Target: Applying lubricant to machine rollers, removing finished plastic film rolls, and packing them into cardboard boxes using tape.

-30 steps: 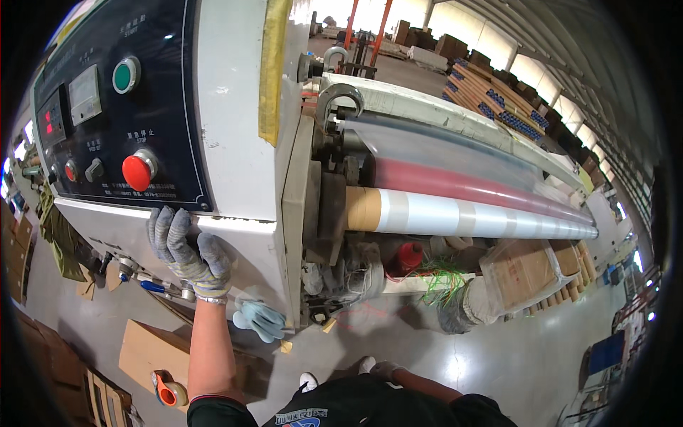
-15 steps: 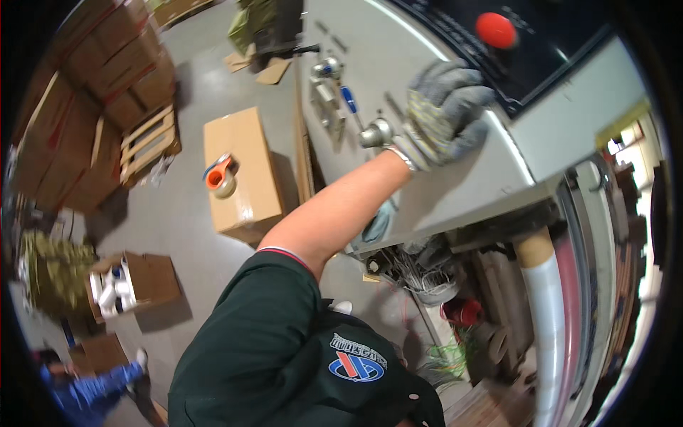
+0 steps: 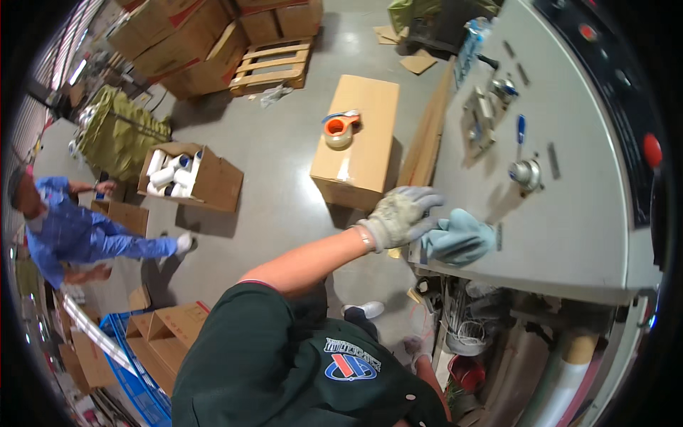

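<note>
My left hand (image 3: 400,216), in a grey-and-yellowish work glove, reaches over the near left corner of the grey work surface (image 3: 569,235). Its fingers are spread and nothing is in its grip. Right beside the fingertips lies a crumpled light-blue cloth (image 3: 461,237); whether they touch it I cannot tell. My right hand (image 3: 415,347) hangs low beside my body, small and partly hidden, its fingers not clear. Farther along the surface lie a blue-handled screwdriver (image 3: 521,132), a round silver metal fitting (image 3: 525,173), a metal bracket (image 3: 479,122) and another metal fitting (image 3: 504,87).
A closed carton (image 3: 363,103) with an orange tape dispenser (image 3: 340,130) stands left of the surface. A person in blue (image 3: 78,228) is at far left, near an open carton (image 3: 217,181) of white bottles. A wooden pallet (image 3: 274,65) lies behind. Rolls (image 3: 562,384) stand below the surface.
My left hand has moved back from near the black panel with the red button to the light-blue cloth at the corner. My view has swung left, bringing the person in blue more fully into sight.
</note>
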{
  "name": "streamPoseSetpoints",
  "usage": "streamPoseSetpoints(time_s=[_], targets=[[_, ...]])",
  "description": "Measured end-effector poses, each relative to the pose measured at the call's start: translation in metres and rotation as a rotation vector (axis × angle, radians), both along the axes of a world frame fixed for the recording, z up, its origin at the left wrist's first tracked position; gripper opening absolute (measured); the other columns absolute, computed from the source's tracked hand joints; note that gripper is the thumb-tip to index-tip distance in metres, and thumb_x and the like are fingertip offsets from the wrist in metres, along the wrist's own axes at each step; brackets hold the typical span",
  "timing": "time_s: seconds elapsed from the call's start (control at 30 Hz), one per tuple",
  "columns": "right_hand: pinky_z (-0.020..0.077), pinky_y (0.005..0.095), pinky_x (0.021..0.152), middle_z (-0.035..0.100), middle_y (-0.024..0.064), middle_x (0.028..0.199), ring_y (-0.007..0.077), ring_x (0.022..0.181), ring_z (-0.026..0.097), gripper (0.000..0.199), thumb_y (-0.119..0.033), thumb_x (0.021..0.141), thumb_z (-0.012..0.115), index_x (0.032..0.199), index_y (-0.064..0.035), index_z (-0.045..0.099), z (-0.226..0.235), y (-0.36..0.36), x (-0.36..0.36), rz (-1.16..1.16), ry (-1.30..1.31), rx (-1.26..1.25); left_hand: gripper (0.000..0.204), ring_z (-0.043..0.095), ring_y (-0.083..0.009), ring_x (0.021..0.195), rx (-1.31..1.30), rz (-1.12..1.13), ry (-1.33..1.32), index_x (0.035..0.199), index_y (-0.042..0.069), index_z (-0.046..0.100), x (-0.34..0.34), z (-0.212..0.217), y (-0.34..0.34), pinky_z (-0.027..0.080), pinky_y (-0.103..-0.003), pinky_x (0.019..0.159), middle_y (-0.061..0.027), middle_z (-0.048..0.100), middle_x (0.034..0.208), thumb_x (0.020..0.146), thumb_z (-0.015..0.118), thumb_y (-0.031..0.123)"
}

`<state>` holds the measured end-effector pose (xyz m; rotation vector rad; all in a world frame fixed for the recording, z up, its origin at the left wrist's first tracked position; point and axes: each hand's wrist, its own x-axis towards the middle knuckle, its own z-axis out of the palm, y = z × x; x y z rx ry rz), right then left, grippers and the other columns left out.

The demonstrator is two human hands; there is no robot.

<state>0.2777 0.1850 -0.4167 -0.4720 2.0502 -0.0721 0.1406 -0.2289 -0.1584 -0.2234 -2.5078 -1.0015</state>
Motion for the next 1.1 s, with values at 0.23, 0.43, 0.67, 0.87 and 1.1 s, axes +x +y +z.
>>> streamPoseSetpoints(time_s=[0.23, 0.43, 0.67, 0.87, 1.1], targets=[[0.0451, 0.0403, 0.079, 0.063, 0.0221, 0.092, 0.0355, 0.089, 0.060, 0.041, -0.039, 0.085, 0.050, 0.097, -0.0025, 0.063, 0.036, -0.156, -0.081, -0.221, 0.115, -0.152, 0.038, 0.054, -0.0321, 0.109, 0.130, 0.345, -0.644, 0.117, 0.010, 0.055, 0.103, -0.104, -0.137, 0.041, -0.040, 0.094, -0.0154, 0.057, 0.117, 0.087, 0.053, 0.034], [0.0450, 0.0390, 0.082, 0.062, 0.0181, 0.098, 0.0351, 0.093, 0.059, 0.032, -0.035, 0.088, 0.047, 0.099, -0.0091, 0.063, 0.048, -0.310, -0.093, -0.106, 0.010, -0.124, 0.045, 0.053, -0.0326, 0.111, 0.102, 0.356, -0.814, 0.121, 0.011, 0.053, 0.099, -0.181, -0.252, 0.041, -0.042, 0.095, -0.0161, 0.058, 0.117, 0.085, 0.055, 0.038], [0.0441, 0.0360, 0.087, 0.063, 0.0163, 0.107, 0.0302, 0.097, 0.059, 0.033, -0.031, 0.087, 0.054, 0.109, -0.0071, 0.062, 0.062, -0.421, -0.106, -0.490, -0.068, -0.451, 0.054, 0.052, -0.0314, 0.114, 0.125, 0.387, -0.808, 0.127, 0.010, 0.048, -0.016, -0.217, -0.344, 0.041, -0.042, 0.096, -0.0160, 0.053, 0.124, 0.082, 0.059, 0.038], [0.0399, 0.0365, 0.097, 0.057, 0.0216, 0.119, 0.0321, 0.115, 0.052, 0.056, -0.036, 0.080, 0.060, 0.122, 0.0005, 0.052, 0.000, -0.437, -0.193, -0.523, 0.129, -0.302, 0.081, 0.048, -0.0346, 0.117, -0.104, 0.658, -0.672, 0.138, 0.010, 0.034, -0.120, -0.264, -0.373, 0.039, -0.044, 0.099, -0.0185, 0.045, 0.130, 0.071, 0.071, 0.037], [0.0373, 0.0430, 0.098, 0.051, 0.0251, 0.117, 0.0371, 0.113, 0.047, 0.063, -0.040, 0.076, 0.060, 0.120, 0.0028, 0.046, -0.094, -0.481, -0.319, -0.698, 0.272, -0.310, 0.038, 0.064, -0.0330, 0.090, 0.146, 0.601, -0.716, 0.112, 0.008, 0.057, -0.157, -0.341, -0.401, 0.049, -0.041, 0.078, -0.0175, 0.066, 0.093, 0.077, 0.065, 0.018]])
